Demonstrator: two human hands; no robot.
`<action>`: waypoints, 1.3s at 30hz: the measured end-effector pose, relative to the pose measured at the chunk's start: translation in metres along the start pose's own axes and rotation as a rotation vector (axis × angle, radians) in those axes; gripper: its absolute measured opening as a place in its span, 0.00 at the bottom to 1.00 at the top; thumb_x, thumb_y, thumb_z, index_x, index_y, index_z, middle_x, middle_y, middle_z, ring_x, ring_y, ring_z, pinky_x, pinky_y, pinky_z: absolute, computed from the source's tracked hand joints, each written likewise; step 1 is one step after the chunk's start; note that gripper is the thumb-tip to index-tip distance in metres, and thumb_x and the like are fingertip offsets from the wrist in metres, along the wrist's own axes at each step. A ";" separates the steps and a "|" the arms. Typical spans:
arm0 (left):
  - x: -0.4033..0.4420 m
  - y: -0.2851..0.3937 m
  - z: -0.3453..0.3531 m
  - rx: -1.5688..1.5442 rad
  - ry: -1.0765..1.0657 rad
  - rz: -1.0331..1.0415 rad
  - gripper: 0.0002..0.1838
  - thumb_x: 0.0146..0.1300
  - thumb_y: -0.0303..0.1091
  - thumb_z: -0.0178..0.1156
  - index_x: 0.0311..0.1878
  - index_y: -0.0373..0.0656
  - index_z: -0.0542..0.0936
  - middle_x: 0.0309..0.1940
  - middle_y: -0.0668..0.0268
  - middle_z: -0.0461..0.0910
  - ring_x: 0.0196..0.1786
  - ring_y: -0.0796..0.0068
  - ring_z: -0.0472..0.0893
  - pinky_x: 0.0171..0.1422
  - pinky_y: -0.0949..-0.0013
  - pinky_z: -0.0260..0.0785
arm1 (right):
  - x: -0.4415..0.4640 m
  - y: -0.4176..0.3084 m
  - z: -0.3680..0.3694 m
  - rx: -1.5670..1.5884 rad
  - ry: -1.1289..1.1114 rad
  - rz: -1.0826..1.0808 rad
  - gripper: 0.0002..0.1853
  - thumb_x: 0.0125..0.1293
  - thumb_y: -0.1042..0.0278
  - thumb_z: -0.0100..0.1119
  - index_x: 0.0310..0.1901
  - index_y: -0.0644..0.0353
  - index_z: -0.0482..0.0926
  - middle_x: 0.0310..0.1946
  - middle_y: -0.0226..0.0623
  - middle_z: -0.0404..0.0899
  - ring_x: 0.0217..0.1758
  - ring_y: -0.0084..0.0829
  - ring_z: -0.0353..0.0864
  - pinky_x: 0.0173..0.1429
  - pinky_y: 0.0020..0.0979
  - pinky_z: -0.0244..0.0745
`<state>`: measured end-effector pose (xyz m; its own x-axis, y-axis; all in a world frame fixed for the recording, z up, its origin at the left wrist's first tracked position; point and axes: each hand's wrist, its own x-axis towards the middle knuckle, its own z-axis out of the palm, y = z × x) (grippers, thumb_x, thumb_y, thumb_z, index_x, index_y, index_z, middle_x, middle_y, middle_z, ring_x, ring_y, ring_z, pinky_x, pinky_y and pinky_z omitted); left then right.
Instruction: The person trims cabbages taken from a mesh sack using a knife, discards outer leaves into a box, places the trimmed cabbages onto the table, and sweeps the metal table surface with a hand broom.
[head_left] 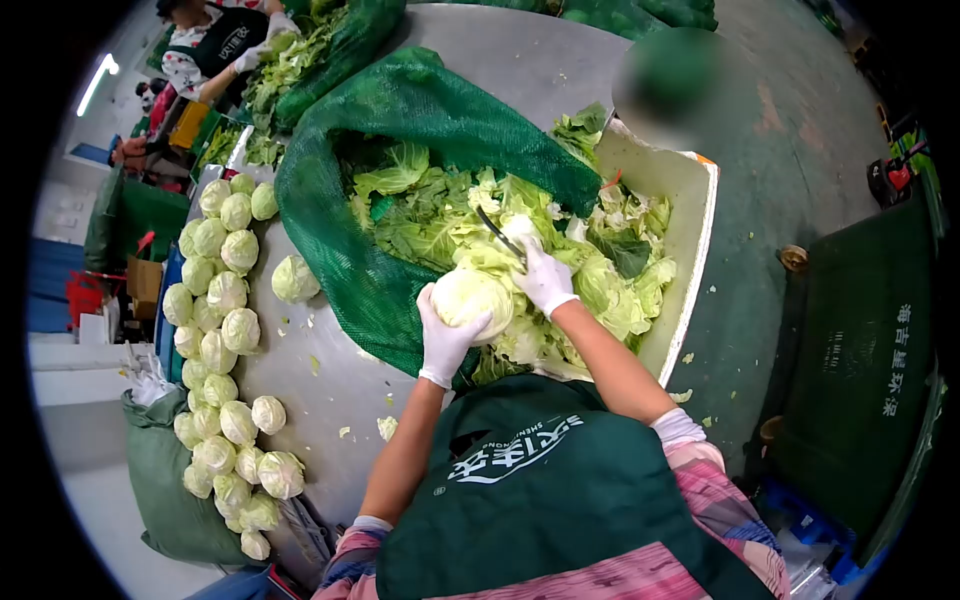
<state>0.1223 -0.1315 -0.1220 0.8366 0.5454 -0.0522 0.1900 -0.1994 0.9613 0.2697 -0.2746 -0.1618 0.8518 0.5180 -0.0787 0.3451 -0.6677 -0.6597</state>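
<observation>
My left hand (447, 338), in a white glove, grips a pale green cabbage (470, 300) from its left side and below. My gloved right hand (545, 275) is closed around a knife (497, 230) whose dark blade points up and to the left, just above the cabbage. Under and beyond both hands, an open green mesh bag (330, 200) spreads over the metal table, with loose cabbage leaves (425, 215) in its mouth. To the right of my hands stands a white foam box (690, 250) with cut leaves inside.
Trimmed cabbages (215, 350) are piled along the table's left edge, and a single cabbage (295, 279) sits apart. A co-worker (225, 45) in gloves handles leafy cabbage at the upper left. On the right stands a large dark green bin (850, 370). Leaf scraps dot table and floor.
</observation>
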 end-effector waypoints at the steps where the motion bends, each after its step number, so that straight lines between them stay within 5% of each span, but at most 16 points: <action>1: -0.002 0.001 -0.005 0.006 -0.002 0.012 0.50 0.45 0.39 0.77 0.67 0.38 0.56 0.59 0.50 0.66 0.62 0.59 0.69 0.65 0.60 0.66 | -0.001 0.017 0.013 -0.012 0.054 -0.038 0.35 0.57 0.56 0.63 0.66 0.48 0.62 0.45 0.47 0.81 0.38 0.49 0.83 0.42 0.44 0.78; 3: -0.007 0.002 -0.017 -0.423 0.073 -0.335 0.50 0.47 0.35 0.76 0.68 0.42 0.54 0.58 0.50 0.67 0.61 0.60 0.71 0.61 0.54 0.70 | -0.010 0.014 0.009 -0.014 0.101 -0.054 0.35 0.56 0.59 0.66 0.65 0.44 0.61 0.38 0.46 0.82 0.37 0.48 0.83 0.42 0.43 0.78; 4: -0.007 0.005 -0.024 -0.548 0.079 -0.443 0.44 0.53 0.47 0.70 0.69 0.48 0.58 0.59 0.52 0.68 0.60 0.56 0.73 0.54 0.51 0.73 | -0.013 0.016 0.007 -0.025 0.086 -0.041 0.35 0.57 0.59 0.66 0.65 0.43 0.61 0.37 0.45 0.82 0.35 0.47 0.83 0.41 0.42 0.78; 5: -0.009 0.015 -0.028 -0.541 0.077 -0.434 0.44 0.53 0.47 0.70 0.69 0.48 0.58 0.59 0.52 0.68 0.60 0.56 0.73 0.54 0.51 0.73 | -0.015 0.013 -0.002 -0.035 0.076 -0.028 0.35 0.57 0.59 0.67 0.65 0.42 0.60 0.37 0.44 0.82 0.33 0.46 0.83 0.39 0.41 0.79; 9: -0.011 0.043 -0.049 -1.409 -0.159 -0.584 0.42 0.56 0.65 0.53 0.70 0.51 0.61 0.66 0.56 0.65 0.63 0.50 0.70 0.49 0.60 0.73 | -0.033 0.073 -0.028 -0.037 0.140 0.282 0.32 0.57 0.59 0.63 0.65 0.42 0.65 0.35 0.42 0.82 0.35 0.44 0.83 0.41 0.42 0.78; 11: -0.010 0.054 -0.050 -1.578 -0.218 -0.575 0.44 0.57 0.69 0.50 0.71 0.51 0.61 0.67 0.55 0.64 0.64 0.49 0.68 0.48 0.62 0.73 | -0.035 0.130 -0.029 -0.172 0.363 0.498 0.36 0.59 0.54 0.62 0.67 0.56 0.61 0.55 0.52 0.74 0.44 0.49 0.82 0.47 0.45 0.78; 12: -0.009 0.060 -0.051 -1.644 -0.237 -0.574 0.44 0.57 0.69 0.50 0.71 0.50 0.61 0.68 0.54 0.63 0.64 0.49 0.68 0.48 0.62 0.73 | -0.041 0.106 -0.067 -0.168 0.240 0.649 0.40 0.59 0.49 0.64 0.68 0.59 0.59 0.63 0.52 0.66 0.49 0.51 0.80 0.51 0.44 0.77; 13: -0.007 0.060 -0.051 -1.705 -0.282 -0.604 0.45 0.58 0.69 0.49 0.72 0.49 0.60 0.69 0.52 0.61 0.64 0.49 0.69 0.49 0.61 0.73 | -0.043 0.107 -0.074 -0.203 0.329 0.586 0.41 0.59 0.49 0.64 0.69 0.59 0.58 0.64 0.51 0.65 0.50 0.50 0.80 0.53 0.43 0.77; 15: -0.004 0.060 -0.044 -1.767 -0.338 -0.630 0.45 0.59 0.68 0.49 0.72 0.49 0.59 0.69 0.49 0.60 0.64 0.49 0.69 0.50 0.60 0.73 | -0.040 0.100 -0.075 -0.182 0.504 0.337 0.41 0.59 0.52 0.66 0.70 0.59 0.59 0.60 0.50 0.69 0.50 0.45 0.81 0.52 0.42 0.77; 18: -0.006 0.064 -0.022 -1.807 -0.469 -0.577 0.42 0.61 0.66 0.49 0.72 0.49 0.59 0.69 0.46 0.60 0.63 0.50 0.70 0.54 0.54 0.71 | -0.051 -0.002 -0.106 0.712 0.228 0.268 0.29 0.60 0.61 0.66 0.63 0.57 0.72 0.42 0.34 0.80 0.31 0.24 0.76 0.41 0.27 0.76; 21: -0.006 0.065 -0.015 -1.761 -0.435 -0.585 0.43 0.60 0.67 0.48 0.72 0.49 0.60 0.67 0.47 0.63 0.61 0.48 0.71 0.52 0.54 0.71 | -0.064 -0.046 -0.099 0.677 0.115 0.030 0.28 0.61 0.61 0.66 0.62 0.60 0.73 0.41 0.35 0.82 0.37 0.21 0.79 0.45 0.25 0.76; 27: -0.012 0.087 -0.031 -1.396 -0.309 -0.439 0.44 0.58 0.72 0.47 0.70 0.51 0.63 0.67 0.57 0.66 0.61 0.47 0.71 0.53 0.49 0.71 | -0.082 -0.076 -0.089 0.693 0.106 -0.314 0.24 0.65 0.70 0.62 0.62 0.65 0.72 0.36 0.28 0.79 0.28 0.14 0.74 0.33 0.18 0.72; 30: -0.015 0.089 -0.040 -1.264 -0.145 -0.332 0.45 0.57 0.73 0.47 0.71 0.52 0.63 0.68 0.59 0.66 0.64 0.52 0.71 0.56 0.45 0.70 | -0.090 -0.068 -0.088 0.974 -0.036 0.102 0.21 0.65 0.71 0.60 0.59 0.65 0.74 0.34 0.31 0.80 0.26 0.15 0.75 0.30 0.20 0.72; 33: -0.020 0.091 -0.059 -1.207 -0.027 -0.210 0.45 0.58 0.71 0.48 0.72 0.50 0.61 0.69 0.57 0.64 0.63 0.49 0.71 0.55 0.45 0.71 | -0.092 -0.044 -0.086 0.910 0.003 0.086 0.19 0.69 0.69 0.56 0.59 0.64 0.73 0.33 0.34 0.83 0.22 0.16 0.74 0.25 0.19 0.67; 36: -0.027 0.085 -0.083 -1.702 -0.399 -0.322 0.40 0.63 0.61 0.51 0.72 0.48 0.59 0.67 0.45 0.63 0.57 0.47 0.75 0.43 0.56 0.78 | -0.096 -0.034 -0.090 0.876 -0.038 0.170 0.19 0.70 0.67 0.53 0.60 0.65 0.72 0.35 0.39 0.83 0.20 0.18 0.74 0.22 0.19 0.66; 39: -0.029 0.063 -0.101 -2.050 -0.632 -0.143 0.37 0.65 0.57 0.52 0.71 0.48 0.59 0.66 0.44 0.63 0.53 0.53 0.77 0.34 0.65 0.77 | -0.093 -0.019 -0.072 0.901 -0.026 0.171 0.20 0.72 0.65 0.52 0.59 0.69 0.71 0.33 0.40 0.82 0.19 0.20 0.74 0.19 0.19 0.64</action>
<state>0.0581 -0.0774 -0.0329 0.9676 0.1137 0.2255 -0.0643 0.9744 -0.2153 0.2123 -0.3490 -0.0879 0.8499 0.4699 -0.2384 -0.2321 -0.0722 -0.9700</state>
